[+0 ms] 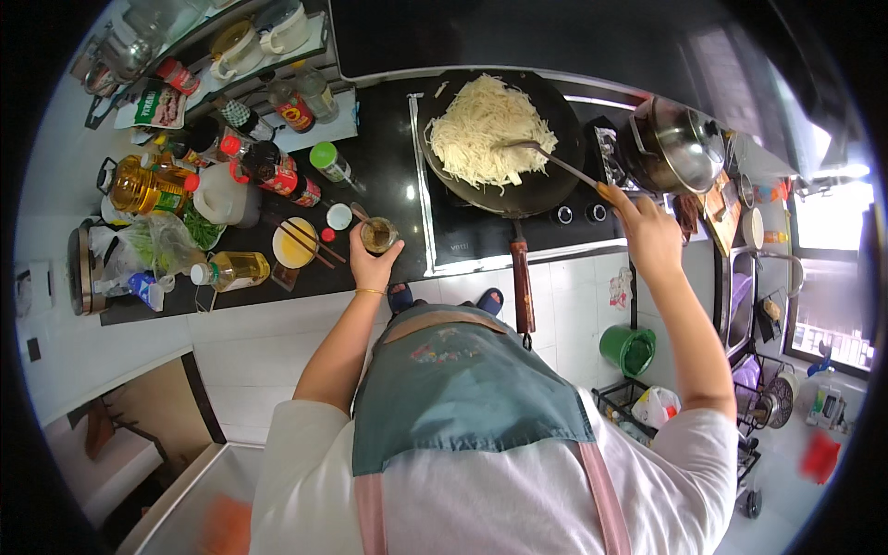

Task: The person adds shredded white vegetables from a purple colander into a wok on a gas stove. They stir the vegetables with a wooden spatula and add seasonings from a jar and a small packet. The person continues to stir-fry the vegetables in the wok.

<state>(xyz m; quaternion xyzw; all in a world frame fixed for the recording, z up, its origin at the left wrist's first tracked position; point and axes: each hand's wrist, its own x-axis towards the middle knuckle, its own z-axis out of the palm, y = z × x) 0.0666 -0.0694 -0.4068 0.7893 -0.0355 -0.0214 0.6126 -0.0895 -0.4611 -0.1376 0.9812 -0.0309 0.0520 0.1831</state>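
Note:
My left hand (372, 259) is closed around a small glass jar (380, 235) on the black counter, with a spoon (359, 211) leaning at its mouth. A white lid (338, 216) and a small red cap (328, 234) lie beside it. My right hand (645, 225) grips the wooden end of a metal spatula (570, 168), whose blade rests in pale shredded food (485, 132) heaped in a dark wok (555, 194). The wok sits on the stove, its wooden handle (522, 284) pointing toward me.
Chopsticks lie across a bowl of yellow liquid (294, 244) at the left, near an oil bottle (236, 270), a large oil jug (142, 186) and a green-capped bottle (331, 163). A lidded steel pot (676, 149) stands right of the wok. Further right are a cutting board (719, 215) and a sink (741, 298).

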